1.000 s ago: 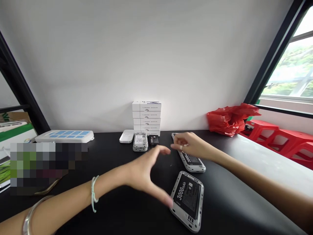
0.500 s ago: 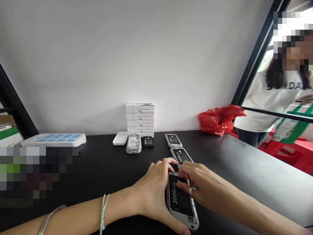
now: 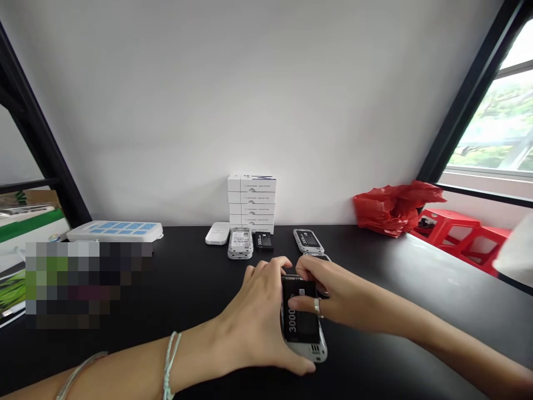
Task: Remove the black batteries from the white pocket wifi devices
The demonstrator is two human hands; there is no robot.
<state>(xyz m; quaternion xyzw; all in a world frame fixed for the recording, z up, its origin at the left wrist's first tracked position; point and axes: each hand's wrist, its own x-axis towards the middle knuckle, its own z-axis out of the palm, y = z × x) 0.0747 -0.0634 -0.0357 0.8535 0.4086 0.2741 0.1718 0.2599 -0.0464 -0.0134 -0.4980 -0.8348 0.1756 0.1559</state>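
A white open-backed device point(image 3: 310, 351) lies on the black table in front of me. My left hand point(image 3: 252, 319) grips it, the thumb along the near end and the fingers at the far end. Over its bay is a black battery point(image 3: 307, 325) marked 3000, its near end looking slightly raised. My right hand point(image 3: 333, 289) has its thumb on the battery's face and its fingers curled at the far edge. Beyond that hand lie a device with a battery in it point(image 3: 308, 240) and another point(image 3: 322, 256), mostly hidden.
White boxes point(image 3: 252, 205) stand stacked by the wall. Before them sit white covers point(image 3: 217, 233), open devices point(image 3: 240, 244) and loose black batteries point(image 3: 264, 241). A red plastic bag point(image 3: 393, 208) lies back right, a white case with blue squares point(image 3: 120, 229) back left. Red stools point(image 3: 452, 225) stand beyond.
The view has turned to the right, and the other person has mostly left it. The battery has shifted and lifted relative to the device; both hands keep their holds.
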